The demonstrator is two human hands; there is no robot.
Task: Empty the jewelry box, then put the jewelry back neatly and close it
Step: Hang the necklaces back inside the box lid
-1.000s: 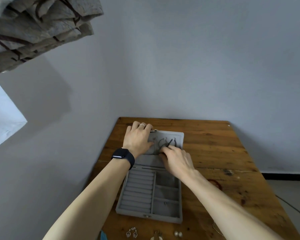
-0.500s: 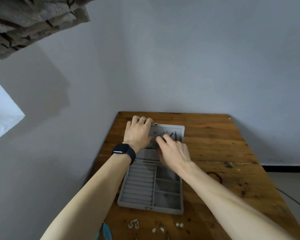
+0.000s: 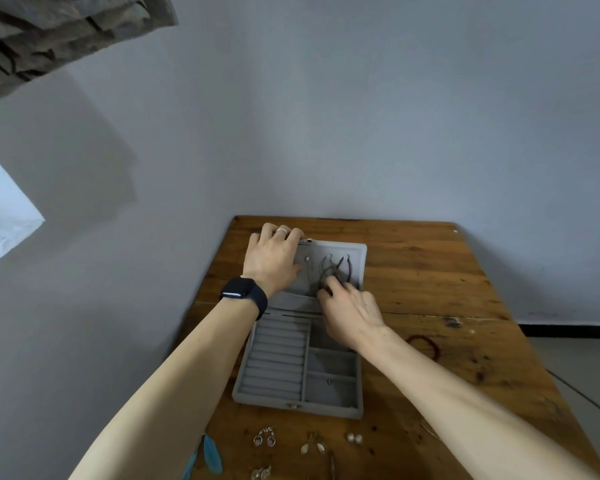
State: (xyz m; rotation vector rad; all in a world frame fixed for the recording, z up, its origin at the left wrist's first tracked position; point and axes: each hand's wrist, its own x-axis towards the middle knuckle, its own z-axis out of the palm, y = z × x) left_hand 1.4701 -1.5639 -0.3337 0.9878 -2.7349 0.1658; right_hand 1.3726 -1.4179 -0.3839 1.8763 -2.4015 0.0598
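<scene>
A grey velvet jewelry box [image 3: 271, 396] lies open on the wooden table [image 3: 430, 271], its lid [image 3: 359, 252] flat at the far side. Thin necklaces [image 3: 338, 268] lie on the lid's lining. My left hand [image 3: 274, 259] grips the lid's far left corner, fingers curled over its edge. My right hand [image 3: 352, 313] pinches a dark necklace loop at the lid's lower edge. The ring rows hold nothing; one small stud [image 3: 329, 381] sits in the nearest right compartment.
Earring pairs lie in front of the box: silver ones [image 3: 264, 438], shell drops [image 3: 313, 446], pearl studs [image 3: 354, 438], and blue feather earrings [image 3: 210, 455]. A red bracelet [image 3: 426, 344] lies to the right. The wall stands close behind and left.
My right hand has drawn back from the middle of the lid toward its near edge, taking a necklace loop with it. My left hand has stayed on the lid's corner.
</scene>
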